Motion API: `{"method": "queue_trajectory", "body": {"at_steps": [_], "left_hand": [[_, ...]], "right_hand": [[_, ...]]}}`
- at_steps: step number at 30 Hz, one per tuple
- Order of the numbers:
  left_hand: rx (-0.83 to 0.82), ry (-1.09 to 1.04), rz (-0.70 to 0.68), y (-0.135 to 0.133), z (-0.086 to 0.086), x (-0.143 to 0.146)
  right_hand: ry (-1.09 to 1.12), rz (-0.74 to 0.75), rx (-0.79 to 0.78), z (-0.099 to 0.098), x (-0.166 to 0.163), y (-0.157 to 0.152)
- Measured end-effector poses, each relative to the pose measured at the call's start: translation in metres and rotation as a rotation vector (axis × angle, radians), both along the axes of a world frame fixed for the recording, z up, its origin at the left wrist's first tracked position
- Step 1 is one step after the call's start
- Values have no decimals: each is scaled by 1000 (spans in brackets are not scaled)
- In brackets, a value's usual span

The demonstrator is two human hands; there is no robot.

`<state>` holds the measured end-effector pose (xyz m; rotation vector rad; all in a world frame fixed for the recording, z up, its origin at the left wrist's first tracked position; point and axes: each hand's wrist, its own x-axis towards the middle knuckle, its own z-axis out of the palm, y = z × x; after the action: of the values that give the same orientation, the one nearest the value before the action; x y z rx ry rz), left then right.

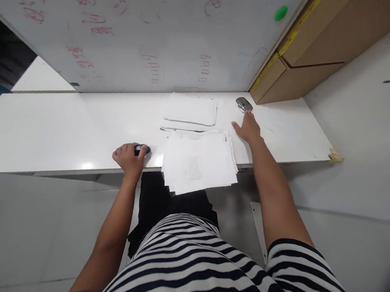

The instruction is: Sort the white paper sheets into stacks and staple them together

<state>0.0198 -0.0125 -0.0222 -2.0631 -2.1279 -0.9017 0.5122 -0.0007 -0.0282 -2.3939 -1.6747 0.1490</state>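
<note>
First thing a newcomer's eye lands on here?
Probably the fanned stack of white papers overhanging the table's near edge, with a neater pile behind it. The left hand grips a small dark object; the right hand reaches toward a grey mouse below the red-scribbled whiteboard.

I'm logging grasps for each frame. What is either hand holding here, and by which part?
The left hand grips a small dark object by its near end; what it is cannot be told. The right hand lies open beside a grey mouse, holding nothing.
</note>
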Motion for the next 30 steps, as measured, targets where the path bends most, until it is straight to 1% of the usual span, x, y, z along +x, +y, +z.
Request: {"method": "queue_trajectory", "body": {"at_steps": [3, 5, 8, 10, 11, 12, 14, 16, 17, 18, 20, 23, 30], "left_hand": [[7, 0, -1, 0, 0, 0], [10, -8, 3, 0, 0, 0], [12, -28, -1, -1, 0, 0], [19, -37, -12, -1, 0, 0], [24, -39, -18, -1, -1, 0], [30, -40, -22, -1, -1, 0], [40, -40, -28, -1, -2, -1], [46, -37, -24, -1, -2, -1], [47, -34, -21, -1, -3, -1], [48, -31, -20, -1, -3, -1], [49, -27, -21, -2, -3, -2], [47, -32, -32, -2, -3, -2], [26, -54, -31, -3, 0, -1]], "right_hand": [[9, 31, -32, -4, 5, 1], [-7, 23, -54, -1, 4, -1], [-64, -17, -102, 16, -10, -1], [-116, -17, -88, 31, -29, 5], [-132, 20, -70, 39, -42, 9], [-135, 90, -54, 45, -56, 15], [-109, 325, -56, 53, -85, 27], [-116, 528, -70, 56, -110, 38], [-137, 588, -85, 56, -120, 42], [-169, 617, -101, 55, -128, 45], [-237, 623, -143, 54, -138, 50], [-286, 595, -183, 53, -143, 52], [-180, 569, -188, 61, -140, 51]]}}
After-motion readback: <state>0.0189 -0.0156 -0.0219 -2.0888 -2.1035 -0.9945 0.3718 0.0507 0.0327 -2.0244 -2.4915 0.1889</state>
